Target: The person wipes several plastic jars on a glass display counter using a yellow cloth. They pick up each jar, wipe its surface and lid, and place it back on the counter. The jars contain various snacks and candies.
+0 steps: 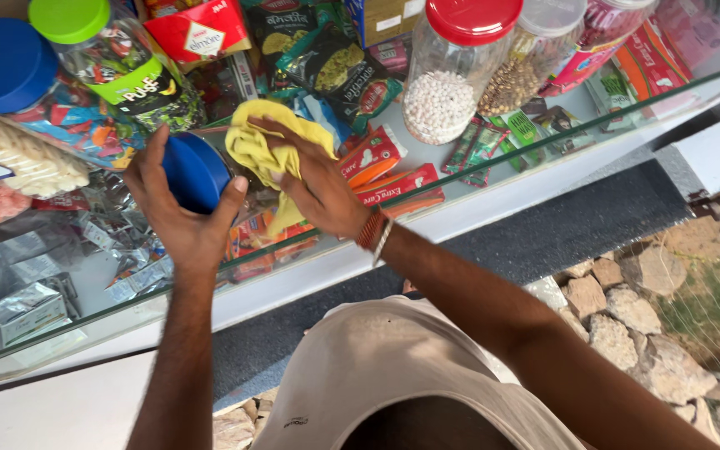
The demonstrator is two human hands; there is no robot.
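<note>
The left hand (178,218) grips a blue lid (196,172) that tops a clear jar lying tilted toward the person; the thumb curls over the lid's right edge and the forefinger stretches up along its left edge, so the fingers are held wide around the round cap and closed on it. The other fingers are hidden behind the lid. The right hand (314,183) lies flat on a yellow cloth (270,148), fingers fairly straight and a little spread, pressing the cloth against the jar just beside the lid. A red and white band sits on that wrist.

The cloth is crumpled and soft, bunched in folds under the palm, with one corner hanging down below the hand. The lid is plain, smooth and deep blue, seen nearly face-on.

Both hands work above a glass counter top (493,179), over flat snack and sweet packets laid beneath the glass. Farther back stand a red-lidded jar (452,75) holding white balls, a green-lidded jar (114,62) of wrapped sweets, and another blue lid (2,65) at the upper left. Rough stones (627,308) lie on the ground to the right of the counter
</note>
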